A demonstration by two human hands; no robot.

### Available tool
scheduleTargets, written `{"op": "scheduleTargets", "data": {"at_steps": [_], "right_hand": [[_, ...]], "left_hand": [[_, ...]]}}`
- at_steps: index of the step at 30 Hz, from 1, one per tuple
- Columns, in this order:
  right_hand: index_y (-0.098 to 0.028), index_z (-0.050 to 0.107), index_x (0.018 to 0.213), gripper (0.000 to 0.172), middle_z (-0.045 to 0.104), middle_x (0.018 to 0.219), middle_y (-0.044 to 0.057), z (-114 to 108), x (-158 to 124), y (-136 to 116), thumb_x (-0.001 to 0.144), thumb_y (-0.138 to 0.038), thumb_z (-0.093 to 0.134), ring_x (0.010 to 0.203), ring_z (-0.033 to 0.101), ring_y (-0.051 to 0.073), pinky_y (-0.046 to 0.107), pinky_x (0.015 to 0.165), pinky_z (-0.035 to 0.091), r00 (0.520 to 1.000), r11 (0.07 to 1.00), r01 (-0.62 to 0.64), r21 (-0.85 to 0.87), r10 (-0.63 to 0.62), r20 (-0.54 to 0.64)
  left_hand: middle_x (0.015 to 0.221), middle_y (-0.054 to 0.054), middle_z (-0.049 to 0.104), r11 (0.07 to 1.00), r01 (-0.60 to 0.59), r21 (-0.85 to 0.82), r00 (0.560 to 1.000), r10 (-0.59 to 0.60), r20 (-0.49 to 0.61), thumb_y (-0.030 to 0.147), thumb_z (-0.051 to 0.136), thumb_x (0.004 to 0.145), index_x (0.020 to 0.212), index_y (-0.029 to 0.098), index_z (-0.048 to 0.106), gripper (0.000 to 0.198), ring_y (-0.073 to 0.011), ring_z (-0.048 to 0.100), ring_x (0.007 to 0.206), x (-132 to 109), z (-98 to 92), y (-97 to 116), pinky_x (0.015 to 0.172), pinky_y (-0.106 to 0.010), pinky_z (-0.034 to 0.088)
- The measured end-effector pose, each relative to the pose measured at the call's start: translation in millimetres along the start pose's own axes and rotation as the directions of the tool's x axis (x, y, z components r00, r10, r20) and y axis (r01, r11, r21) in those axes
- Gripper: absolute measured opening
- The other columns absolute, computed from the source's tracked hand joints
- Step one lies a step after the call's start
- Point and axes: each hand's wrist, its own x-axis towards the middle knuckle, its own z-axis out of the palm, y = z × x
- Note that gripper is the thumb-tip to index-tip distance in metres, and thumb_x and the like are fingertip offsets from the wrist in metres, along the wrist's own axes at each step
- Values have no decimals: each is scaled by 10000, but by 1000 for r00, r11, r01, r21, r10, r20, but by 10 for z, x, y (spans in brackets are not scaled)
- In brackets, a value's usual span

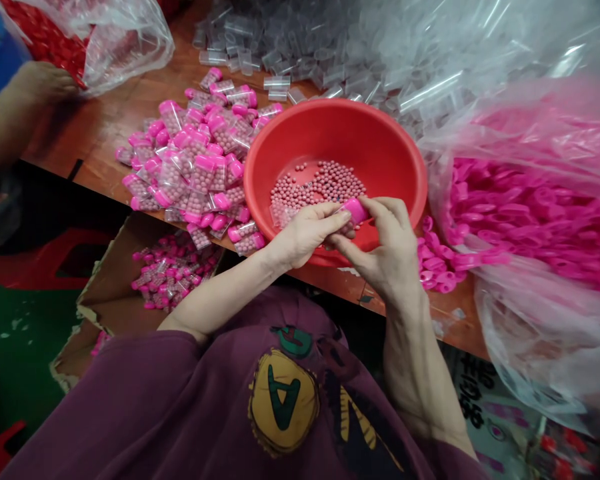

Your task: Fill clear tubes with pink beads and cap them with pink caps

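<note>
Over the near side of a red plastic basin (330, 120), my two hands meet at a small clear bottle with a pink cap (354, 212). My left hand (305, 233) is closed around the bottle from the left, its thumb beside the cap. From the right, the fingertips of my right hand (393, 247) press against the cap and the bottle's side. Pink beads (337, 180) cover part of the basin floor. A heap of capped, bead-filled bottles (195, 153) lies left of the basin. To its right are loose pink caps (440, 263).
Clear tubes (290, 50) are piled behind the basin. An open plastic bag (535, 213) of pink caps stands at right. Below the table edge, a cardboard box (117, 293) holds more bottles. Another person's arm (20, 110) reaches in near red pieces at upper left.
</note>
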Motion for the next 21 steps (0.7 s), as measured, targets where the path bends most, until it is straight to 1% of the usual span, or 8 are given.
{"op": "scheduleTargets", "data": {"at_steps": [2, 3, 5, 7, 11, 14, 17, 21], "right_hand": [[-189, 596, 1565, 805, 674, 1476, 229, 71, -34, -6, 879, -507, 872, 1337, 657, 443, 705, 1151, 553, 999, 985, 48, -163, -44, 29], [-166, 566, 1582, 829, 659, 1489, 251, 111, -44, -8, 877, -489, 859, 1346, 644, 464, 728, 1149, 532, 999, 973, 46, -227, -42, 21], [-163, 557, 1565, 754, 673, 1448, 254, 177, -43, -9, 899, -417, 803, 1318, 649, 467, 727, 1128, 519, 1000, 956, 14, -293, -16, -4], [-179, 572, 1516, 668, 699, 1372, 230, 210, -13, -10, 897, -351, 756, 1283, 661, 450, 702, 1106, 526, 1000, 956, -8, -295, 3, -16], [-185, 566, 1475, 680, 700, 1374, 230, 222, 84, -40, 837, -329, 755, 1270, 662, 439, 649, 1055, 555, 1000, 964, 15, -266, -14, 7], [-188, 582, 1449, 615, 728, 1314, 223, 235, 125, -43, 872, -344, 724, 1188, 681, 411, 587, 966, 574, 997, 940, 51, -338, -67, -37], [-155, 612, 1390, 536, 738, 1195, 211, 229, 105, 48, 918, -401, 680, 1076, 687, 393, 559, 884, 558, 985, 900, 115, -421, -157, -68], [-139, 638, 1353, 555, 718, 1149, 205, 174, 40, 227, 927, -493, 664, 1056, 674, 393, 570, 890, 521, 975, 869, 181, -461, -221, -35]], "left_hand": [[779, 9, 716, 999, -40, -10, 999, 40, -23, 275, 779, 1039, 927, 153, 723, 174, -75, 632, 672, 35, 21, -43, 687, -201, 502], [789, 7, 724, 998, -60, -16, 998, 60, -27, 255, 759, 1050, 921, 151, 727, 168, -77, 649, 696, 50, 31, -59, 726, -206, 522], [789, 8, 726, 997, -81, -19, 996, 81, -31, 226, 745, 1056, 910, 149, 732, 166, -83, 672, 733, 69, 51, -74, 787, -215, 544], [777, 14, 721, 997, -73, -6, 996, 73, -44, 219, 767, 1044, 914, 150, 734, 150, -86, 673, 739, 75, 70, -67, 810, -221, 547], [761, 32, 697, 998, -65, 5, 993, 65, -103, 175, 765, 1033, 914, 152, 713, 133, -70, 609, 670, 77, 122, -18, 736, -210, 507], [755, 43, 681, 997, -74, 0, 984, 73, -162, 128, 713, 1045, 940, 156, 699, 109, -70, 582, 653, 90, 172, 13, 699, -211, 483], [744, 42, 679, 998, -50, 44, 984, 57, -169, 114, 692, 1045, 951, 155, 691, 103, -80, 584, 651, 83, 211, 29, 697, -224, 485], [692, 60, 612, 991, -30, 133, 989, 49, -142, 113, 686, 1047, 881, 169, 633, 183, -76, 542, 593, 53, 258, 25, 634, -237, 437]]}}
